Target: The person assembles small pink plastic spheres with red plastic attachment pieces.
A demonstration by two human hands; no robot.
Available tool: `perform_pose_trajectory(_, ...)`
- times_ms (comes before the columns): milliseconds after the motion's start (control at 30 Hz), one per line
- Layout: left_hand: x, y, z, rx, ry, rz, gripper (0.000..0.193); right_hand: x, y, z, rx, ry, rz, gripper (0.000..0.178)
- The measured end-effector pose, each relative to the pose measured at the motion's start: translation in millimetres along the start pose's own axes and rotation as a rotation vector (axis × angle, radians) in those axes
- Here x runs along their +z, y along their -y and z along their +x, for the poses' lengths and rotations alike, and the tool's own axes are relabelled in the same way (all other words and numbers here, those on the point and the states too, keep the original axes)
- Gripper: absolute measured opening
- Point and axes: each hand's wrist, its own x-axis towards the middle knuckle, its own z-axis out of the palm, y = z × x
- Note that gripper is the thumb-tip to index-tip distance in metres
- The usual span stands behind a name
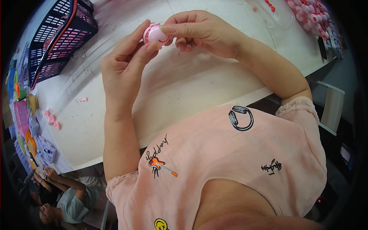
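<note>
Between my two hands, above the far part of the white table, is a small round pink plastic piece (pixel 156 35) with a curved dark red line on its face. My left hand (pixel 128 57) grips it from the left, thumb below and fingers behind. The thumb and index finger of my right hand (pixel 203 33) pinch its upper right side, while the other fingers curl underneath. My fingertips cover parts of the piece's rim.
A dark blue plastic basket (pixel 63 42) with pink pieces inside stands at the far left. Small pink parts (pixel 51 119) lie on the white table (pixel 184 88) at left. Many pink and red pieces (pixel 310 15) are heaped at the far right. Other people (pixel 71 195) sit at lower left.
</note>
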Motion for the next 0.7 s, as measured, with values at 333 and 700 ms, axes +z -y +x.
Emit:
perform_pose_trajectory(333, -2.5, 1.8, 1.3, -0.056, -0.040, 0.032, 0.041, 8.8, 0.9, -8.2, -0.145, -0.086, -0.215, 0.030)
perform_pose_trajectory(700, -1.2, 3.0, 2.5, -0.083, -0.010, -0.076, 0.042, 0.3, -3.0, -5.0, -0.084, 0.003, -0.089, 0.028)
